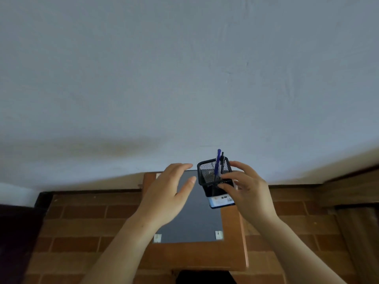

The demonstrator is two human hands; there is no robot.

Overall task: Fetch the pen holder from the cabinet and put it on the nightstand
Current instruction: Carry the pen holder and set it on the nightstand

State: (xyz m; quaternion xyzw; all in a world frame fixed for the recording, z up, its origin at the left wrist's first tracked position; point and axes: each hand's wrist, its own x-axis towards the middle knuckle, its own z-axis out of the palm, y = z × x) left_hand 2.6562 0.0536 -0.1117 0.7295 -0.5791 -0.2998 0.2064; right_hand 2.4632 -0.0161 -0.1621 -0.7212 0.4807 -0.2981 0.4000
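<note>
A black mesh pen holder (211, 177) with a blue pen and a dark pen standing in it hangs above the far right part of the nightstand (196, 255). My right hand (248, 191) grips its right side, fingers over the rim and front. A white and blue label shows at the holder's base. My left hand (168, 193) hovers to its left, fingers spread, touching nothing. The nightstand is a wooden top with a dark glass panel, seen from above, against the wall.
A pale wall (184, 78) fills the upper view. The floor is reddish brick-pattern tile (88, 218). A dark object (12, 232) stands at the left edge. Wooden furniture (352, 193) runs along the right.
</note>
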